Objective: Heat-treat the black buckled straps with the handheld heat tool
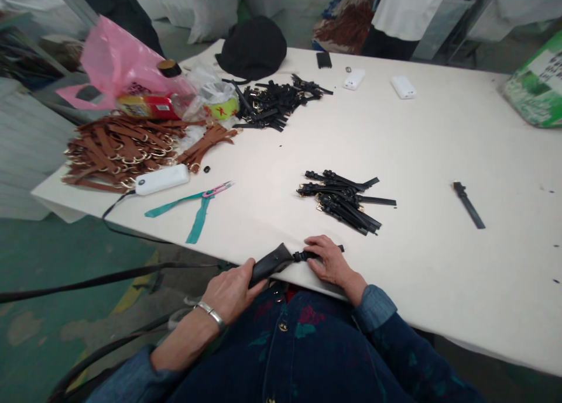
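At the table's near edge my left hand (232,289) is wrapped round a black handheld tool (271,265), whose wide end points up and to the right. That end meets a small black buckle strap (299,256) lying on the table. My right hand (327,261) presses on the same strap with its fingers, and the strap's far tip shows beyond them. Just ahead lies a pile of black buckle straps (346,199). To the left rest snips (217,189) with teal cloth strips tied on.
A single black strap (469,205) lies on the right of the white table (421,151). Brown straps (123,148), a white device (162,179), a pink bag (118,58), more black straps (274,102) and a black cap (254,46) are at left and back. A person (408,11) stands beyond.
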`<action>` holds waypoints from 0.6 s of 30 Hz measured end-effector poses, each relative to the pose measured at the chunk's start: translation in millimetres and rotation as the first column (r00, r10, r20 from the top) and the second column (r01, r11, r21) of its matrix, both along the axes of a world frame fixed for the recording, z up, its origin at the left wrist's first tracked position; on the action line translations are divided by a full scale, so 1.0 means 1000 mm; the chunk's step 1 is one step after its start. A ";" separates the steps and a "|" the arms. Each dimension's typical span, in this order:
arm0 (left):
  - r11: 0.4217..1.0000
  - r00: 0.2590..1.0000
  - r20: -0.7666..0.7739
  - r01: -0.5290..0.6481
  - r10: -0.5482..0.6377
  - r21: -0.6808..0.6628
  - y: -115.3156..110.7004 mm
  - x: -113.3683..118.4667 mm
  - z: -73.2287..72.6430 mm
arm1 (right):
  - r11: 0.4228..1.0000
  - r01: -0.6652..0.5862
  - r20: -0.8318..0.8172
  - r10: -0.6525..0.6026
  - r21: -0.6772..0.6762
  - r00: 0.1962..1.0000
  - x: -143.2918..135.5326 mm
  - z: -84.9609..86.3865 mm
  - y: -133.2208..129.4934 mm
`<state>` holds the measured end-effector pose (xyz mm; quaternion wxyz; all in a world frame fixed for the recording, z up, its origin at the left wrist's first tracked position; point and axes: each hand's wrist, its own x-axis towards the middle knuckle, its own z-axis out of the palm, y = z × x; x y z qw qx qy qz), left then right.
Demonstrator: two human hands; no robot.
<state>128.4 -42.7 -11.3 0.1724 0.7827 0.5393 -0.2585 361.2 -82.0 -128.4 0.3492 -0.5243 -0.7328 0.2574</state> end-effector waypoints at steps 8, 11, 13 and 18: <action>0.997 0.999 0.027 0.030 -0.032 0.072 0.003 0.001 -0.001 | 1.000 0.001 -0.004 -0.001 -0.003 1.000 0.000 -0.004 -0.001; 0.997 0.999 0.028 0.027 -0.029 0.067 0.004 0.003 0.005 | 1.000 -0.008 -0.013 0.008 -0.008 1.000 0.001 -0.005 0.000; 0.998 0.998 0.030 0.061 -0.062 0.030 0.003 0.008 0.009 | 1.000 -0.017 -0.025 0.017 -0.013 1.000 0.002 -0.004 0.000; 0.993 0.992 0.045 0.121 -0.120 -0.012 0.003 0.024 0.007 | 0.998 -0.053 -0.043 0.052 -0.024 0.998 0.003 -0.001 0.001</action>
